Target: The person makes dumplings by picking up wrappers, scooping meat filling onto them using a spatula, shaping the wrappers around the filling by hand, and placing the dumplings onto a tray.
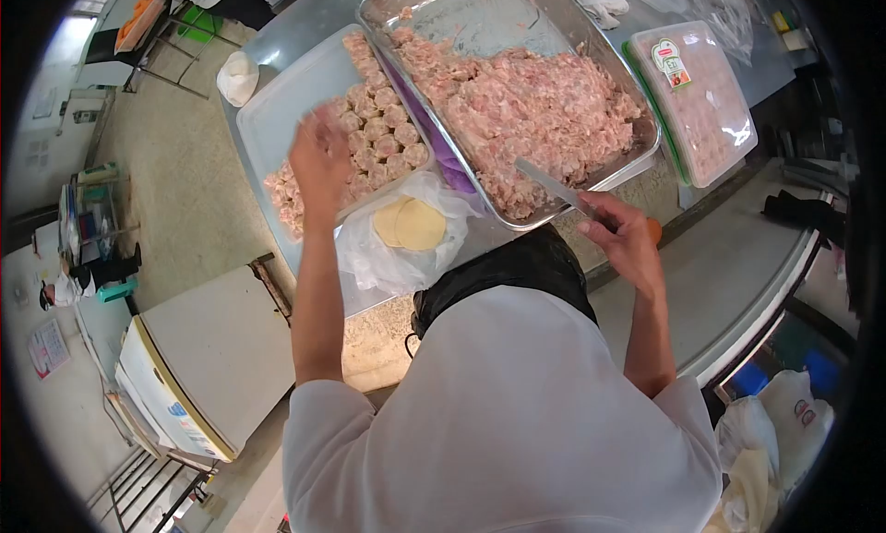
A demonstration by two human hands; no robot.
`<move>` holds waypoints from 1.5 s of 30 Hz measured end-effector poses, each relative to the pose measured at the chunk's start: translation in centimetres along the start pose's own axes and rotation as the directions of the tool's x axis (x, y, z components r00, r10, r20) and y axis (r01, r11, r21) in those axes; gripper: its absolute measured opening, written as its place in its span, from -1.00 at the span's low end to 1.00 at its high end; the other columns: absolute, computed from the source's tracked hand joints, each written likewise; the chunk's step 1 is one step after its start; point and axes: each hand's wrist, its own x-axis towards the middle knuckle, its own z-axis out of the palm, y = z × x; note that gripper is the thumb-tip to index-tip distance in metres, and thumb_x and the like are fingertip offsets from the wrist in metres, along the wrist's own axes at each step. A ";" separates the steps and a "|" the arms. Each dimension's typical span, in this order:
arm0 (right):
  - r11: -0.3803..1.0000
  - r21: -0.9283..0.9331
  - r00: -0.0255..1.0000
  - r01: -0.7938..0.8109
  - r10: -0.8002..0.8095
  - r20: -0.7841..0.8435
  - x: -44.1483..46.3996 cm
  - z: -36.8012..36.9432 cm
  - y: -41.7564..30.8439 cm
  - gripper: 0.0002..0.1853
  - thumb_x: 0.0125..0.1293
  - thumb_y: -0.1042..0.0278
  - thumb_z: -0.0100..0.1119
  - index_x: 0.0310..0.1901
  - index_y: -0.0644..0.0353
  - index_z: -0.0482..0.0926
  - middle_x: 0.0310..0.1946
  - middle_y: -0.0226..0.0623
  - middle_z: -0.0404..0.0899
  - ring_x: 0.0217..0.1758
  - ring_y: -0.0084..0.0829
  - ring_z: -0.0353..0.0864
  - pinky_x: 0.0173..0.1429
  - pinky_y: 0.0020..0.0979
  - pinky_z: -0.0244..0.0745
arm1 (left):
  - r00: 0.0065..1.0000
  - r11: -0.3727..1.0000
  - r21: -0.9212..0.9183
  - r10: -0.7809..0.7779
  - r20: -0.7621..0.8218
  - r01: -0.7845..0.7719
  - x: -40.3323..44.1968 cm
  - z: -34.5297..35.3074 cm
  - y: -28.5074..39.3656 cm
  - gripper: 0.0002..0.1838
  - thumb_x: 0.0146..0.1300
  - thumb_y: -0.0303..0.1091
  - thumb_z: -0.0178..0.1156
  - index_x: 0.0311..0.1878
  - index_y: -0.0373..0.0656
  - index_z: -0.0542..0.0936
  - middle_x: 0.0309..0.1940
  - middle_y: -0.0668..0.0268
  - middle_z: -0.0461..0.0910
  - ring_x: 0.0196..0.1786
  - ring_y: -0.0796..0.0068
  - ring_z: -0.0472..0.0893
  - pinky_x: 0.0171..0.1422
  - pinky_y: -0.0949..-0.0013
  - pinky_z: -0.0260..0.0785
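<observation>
My left hand (pixel 321 150) is over the shallow tray (pixel 277 104) of open-topped dumplings (pixel 380 131). Motion smears its fingers, so I cannot tell whether they hold anything. In my right hand (pixel 623 233) is a flat metal spatula (pixel 552 182), its blade reaching over the near edge of a deep metal pan (pixel 498 11). A big mass of pinkish minced meat filling (pixel 544 108) lies in that pan. Round yellow dumpling wrappers (pixel 411 225) sit stacked on a white plastic bag (pixel 365 256) in front of the tray.
To the right of the pan is a lidded clear plastic box (pixel 711 118) with a label. A white bundle (pixel 238 79) sits at the table's left edge, and a crumpled cloth (pixel 595 2) lies behind the pan. A white chest (pixel 217 339) stands at lower left.
</observation>
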 end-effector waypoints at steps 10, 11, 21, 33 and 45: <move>0.998 0.007 0.983 -0.066 0.066 -0.172 0.1 -1.3 0.2 -0.83 0.52 0.36 0.18 -0.09 0.28 0.66 -0.53 -0.58 0.31 -0.45 -0.68 0.24 -0.37 -0.50 0.21 | 0.876 0.985 0.104 0.075 0.476 -0.140 -14.7 2.5 3.2 -0.79 0.08 -0.41 0.45 -0.21 -0.20 0.69 -0.16 0.09 0.59 -0.07 -0.01 0.61 0.01 0.07 0.49; 0.999 0.002 0.987 -0.053 0.053 -0.150 0.4 -1.0 0.1 -0.84 0.52 0.36 0.17 -0.13 0.28 0.66 -0.53 -0.58 0.31 -0.45 -0.69 0.24 -0.38 -0.50 0.21 | 0.882 0.990 0.066 0.078 0.465 -0.122 -14.8 2.5 2.7 -0.80 0.12 -0.41 0.43 -0.19 -0.22 0.69 -0.18 0.08 0.59 -0.10 0.01 0.61 -0.01 0.09 0.49; 0.965 0.197 0.911 0.171 -0.231 0.342 3.7 12.7 -2.5 -0.83 0.44 0.37 0.22 -0.22 0.33 0.58 -0.53 -0.27 0.38 -0.41 -0.50 0.34 -0.30 -0.35 0.32 | 0.921 0.930 -0.232 -0.200 0.335 0.286 -14.4 -0.4 0.3 -0.76 0.42 -0.37 0.28 0.01 -0.36 0.67 -0.33 0.11 0.61 -0.31 0.39 0.57 -0.19 0.36 0.41; 0.980 0.160 0.941 0.121 -0.165 0.296 5.7 18.4 -3.7 -0.71 0.37 0.29 0.30 -0.03 0.35 0.62 -0.35 0.07 0.65 -0.30 -0.10 0.67 -0.16 -0.14 0.51 | 0.819 0.404 -0.763 -0.504 0.275 0.505 -14.1 -2.3 2.0 -0.75 0.52 -0.29 0.16 0.01 -0.29 0.67 -0.17 0.33 0.65 -0.16 0.58 0.55 0.00 0.48 0.40; 0.600 -0.798 0.926 0.044 -0.324 -0.192 5.1 -7.7 0.2 -0.72 0.31 0.49 0.11 0.01 0.10 0.70 -0.23 0.01 0.72 -0.18 0.10 0.72 -0.11 0.02 0.61 | 0.972 0.917 -0.344 -0.231 -0.040 0.204 -12.6 -4.2 3.7 -0.71 0.30 -0.65 0.28 0.08 -0.32 0.58 -0.05 0.21 0.60 -0.08 0.42 0.61 0.01 0.38 0.51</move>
